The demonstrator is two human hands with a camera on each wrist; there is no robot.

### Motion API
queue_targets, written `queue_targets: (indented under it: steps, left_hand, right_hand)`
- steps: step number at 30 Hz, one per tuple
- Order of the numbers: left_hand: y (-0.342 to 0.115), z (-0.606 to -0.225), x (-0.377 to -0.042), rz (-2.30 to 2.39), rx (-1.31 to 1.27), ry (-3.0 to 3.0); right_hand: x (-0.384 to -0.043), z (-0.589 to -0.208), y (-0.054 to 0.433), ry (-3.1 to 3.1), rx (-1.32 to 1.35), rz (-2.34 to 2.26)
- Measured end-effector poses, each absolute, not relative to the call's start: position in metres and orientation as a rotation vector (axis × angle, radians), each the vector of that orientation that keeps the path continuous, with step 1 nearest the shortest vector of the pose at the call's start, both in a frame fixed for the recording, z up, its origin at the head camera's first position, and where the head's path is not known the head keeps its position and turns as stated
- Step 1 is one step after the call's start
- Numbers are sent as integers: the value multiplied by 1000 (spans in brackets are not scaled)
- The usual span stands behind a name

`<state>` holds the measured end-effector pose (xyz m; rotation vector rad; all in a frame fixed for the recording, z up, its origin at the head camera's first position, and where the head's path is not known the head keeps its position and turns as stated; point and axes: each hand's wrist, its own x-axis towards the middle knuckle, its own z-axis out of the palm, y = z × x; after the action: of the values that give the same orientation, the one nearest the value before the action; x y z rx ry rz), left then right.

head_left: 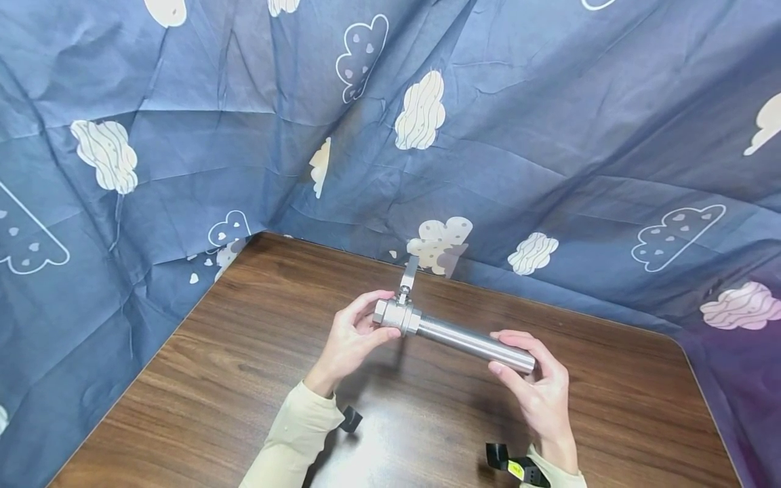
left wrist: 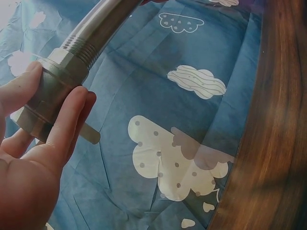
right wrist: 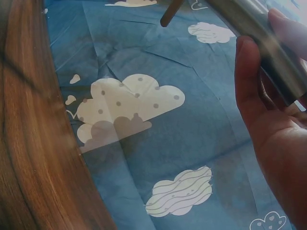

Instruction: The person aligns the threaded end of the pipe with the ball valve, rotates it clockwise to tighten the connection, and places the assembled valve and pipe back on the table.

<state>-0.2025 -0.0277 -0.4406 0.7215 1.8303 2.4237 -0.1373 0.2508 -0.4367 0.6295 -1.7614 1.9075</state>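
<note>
A steel ball valve (head_left: pixel 396 316) with a flat lever handle (head_left: pixel 409 274) is joined to a threaded metal pipe (head_left: pixel 470 341). The two are held above the table, the lever pointing up and away. My left hand (head_left: pixel 349 339) grips the valve body between thumb and fingers; in the left wrist view the valve (left wrist: pixel 50 91) sits within that hand (left wrist: pixel 38 167). At the pipe's free end, my right hand (head_left: pixel 539 386) holds it between thumb and fingers. The right wrist view shows the pipe (right wrist: pixel 268 45) in that hand (right wrist: pixel 276 129). Some threads stay visible beside the valve's hex end.
Beneath both hands lies a dark wood-grain table (head_left: pixel 244 352). A blue cloud-patterned cloth (head_left: pixel 518 135) hangs behind it and along its left and right sides. Each wrist wears a black camera mount, the right one (head_left: pixel 512 466) partly under the sleeve.
</note>
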Motion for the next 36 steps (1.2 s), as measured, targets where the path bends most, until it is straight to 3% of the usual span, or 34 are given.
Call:
queue_targets:
  steps: [28, 36]
  left_hand:
    - [-30, -440, -203, 2418, 708, 1813]
    - [-29, -440, -202, 2414, 707, 1811]
  right_hand:
    - [-133, -433, 247, -1775, 458, 2042]
    - [-130, -428, 247, -1903, 270, 2060]
